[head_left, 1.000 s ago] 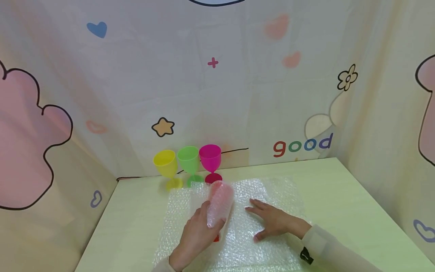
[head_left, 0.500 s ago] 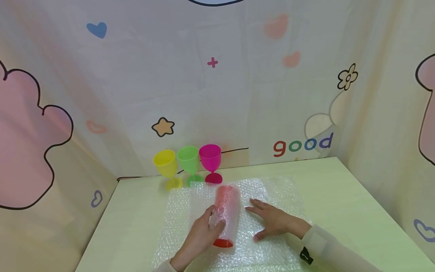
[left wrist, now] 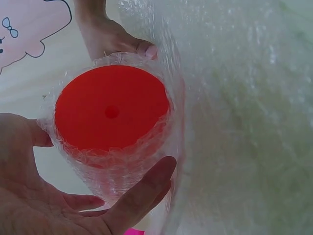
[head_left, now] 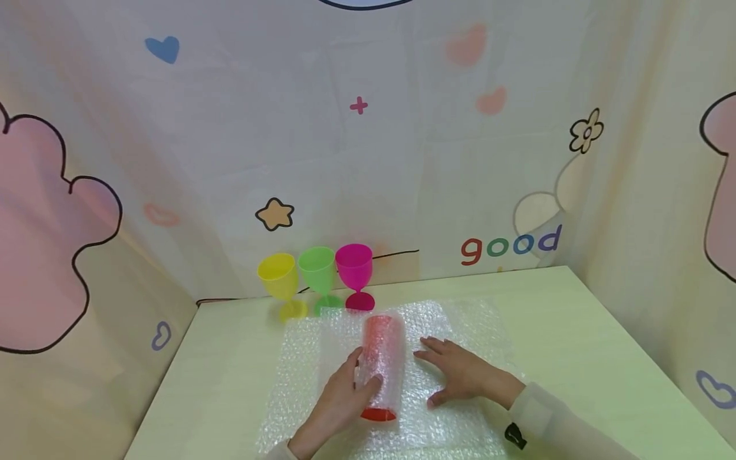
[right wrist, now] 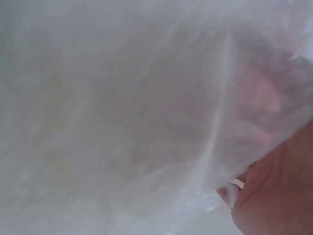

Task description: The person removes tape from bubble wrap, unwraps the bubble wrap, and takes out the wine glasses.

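Observation:
My left hand [head_left: 339, 397] holds a red goblet [head_left: 382, 351] rolled in bubble wrap, fingers on its left side and thumb over the top. The bundle lies lengthwise on a flat bubble wrap sheet [head_left: 454, 428]. Its round red foot [left wrist: 112, 105] faces the left wrist camera, dimpled in the middle; the goblet's shape inside is blurred by the wrap. Fingers spread, my right hand [head_left: 466, 375] rests on the sheet to the right of the bundle. In the right wrist view, bubble wrap covers most of the picture, with part of a hand [right wrist: 279, 186] at the lower right.
Behind the sheet, a yellow goblet [head_left: 278, 276], a green goblet [head_left: 317, 268] and a magenta goblet [head_left: 354, 267] stand upright in a row. A patterned curtain [head_left: 402, 160] hangs behind the pale table [head_left: 598, 364]. A small black item [head_left: 515, 436] is by the right sleeve.
The wrapped goblet has turned and shifted slightly right and toward me, so its red foot shows more. My left hand moved with it. The right hand has stayed in place.

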A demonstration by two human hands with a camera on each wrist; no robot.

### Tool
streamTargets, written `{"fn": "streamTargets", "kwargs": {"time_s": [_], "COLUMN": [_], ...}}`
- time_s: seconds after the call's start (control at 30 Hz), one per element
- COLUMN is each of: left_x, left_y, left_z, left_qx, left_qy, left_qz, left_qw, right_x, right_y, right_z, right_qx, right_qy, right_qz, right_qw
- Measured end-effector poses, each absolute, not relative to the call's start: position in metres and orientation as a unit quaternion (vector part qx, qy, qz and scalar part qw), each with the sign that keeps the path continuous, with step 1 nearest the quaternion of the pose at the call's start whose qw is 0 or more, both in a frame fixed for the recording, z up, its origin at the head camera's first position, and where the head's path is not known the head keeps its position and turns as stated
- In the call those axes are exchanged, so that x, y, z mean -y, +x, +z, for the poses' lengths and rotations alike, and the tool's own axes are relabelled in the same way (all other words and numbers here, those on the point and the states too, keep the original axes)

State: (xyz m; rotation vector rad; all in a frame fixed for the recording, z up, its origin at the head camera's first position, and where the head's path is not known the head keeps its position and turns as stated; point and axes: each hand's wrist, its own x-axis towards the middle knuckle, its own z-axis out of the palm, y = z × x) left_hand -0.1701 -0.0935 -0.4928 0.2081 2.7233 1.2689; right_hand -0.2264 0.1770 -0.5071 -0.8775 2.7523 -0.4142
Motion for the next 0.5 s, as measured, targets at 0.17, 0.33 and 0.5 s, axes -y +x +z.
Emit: {"fn": "streamTargets", "kwargs": {"time_s": [0.17,0.33,0.5], "left_x": [0.096,0.103,0.105], "left_y": [-0.17,-0.169,-0.171], "left_z": [-0.49,-0.49,-0.495], "left_qx": [-0.899,-0.886,-0.88], "left_qy": [0.076,0.116,0.181], "left_qz": [0.428,0.443,0.432], "left_qw": [0.056,0.065,0.081], "right_x": [-0.167,-0.15,-0.132], "right_y": [-0.218,-0.2,-0.185], "right_z": [-0.493,-0.474,-0.464], "right_qx": [-0.944,-0.94,-0.92], "right_qy": [-0.282,-0.196,-0.163], "right_qz": [-0.159,-0.279,-0.356], "right_qw": [0.063,0.01,0.037]}}
